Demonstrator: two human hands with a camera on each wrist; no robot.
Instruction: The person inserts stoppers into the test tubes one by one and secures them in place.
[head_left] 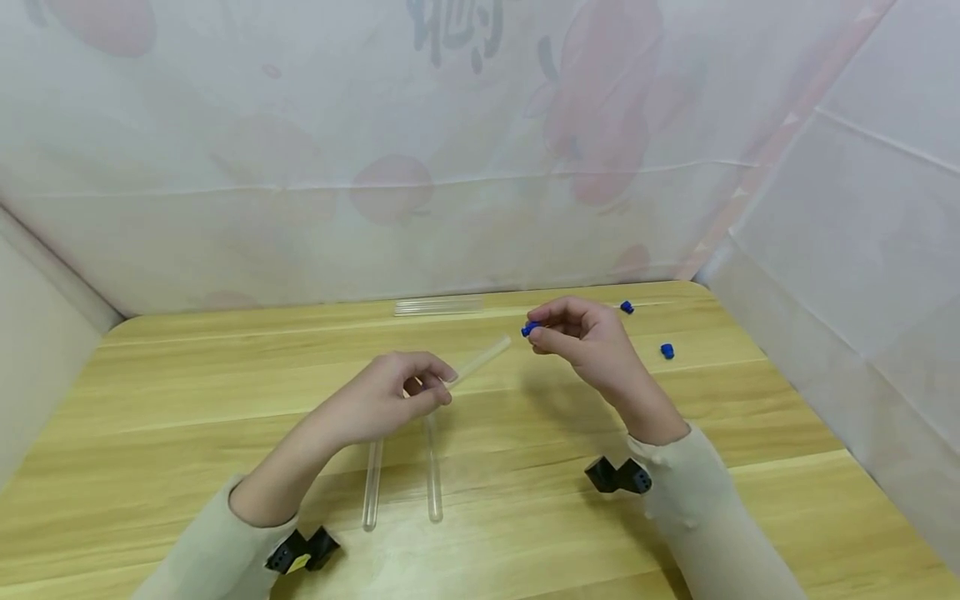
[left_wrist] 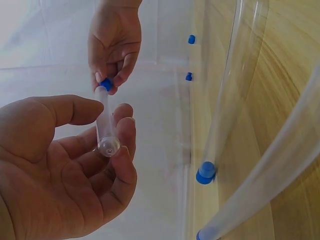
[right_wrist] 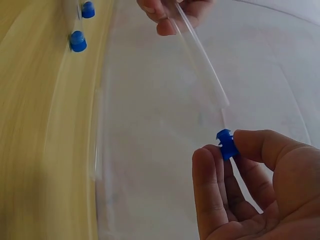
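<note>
Left hand point(head_left: 386, 398) pinches a clear tube point(head_left: 480, 361) — right hand point(head_left: 581, 340) pinches a blue cap point(head_left: 529, 328) just beside its open end.

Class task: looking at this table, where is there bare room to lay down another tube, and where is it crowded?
Free: the table left of the left hand, and the near right corner. Crowded: under the hands, where two capped tubes lie; the far edge, with spare tubes; and by the right hand, where loose blue caps sit.
</note>
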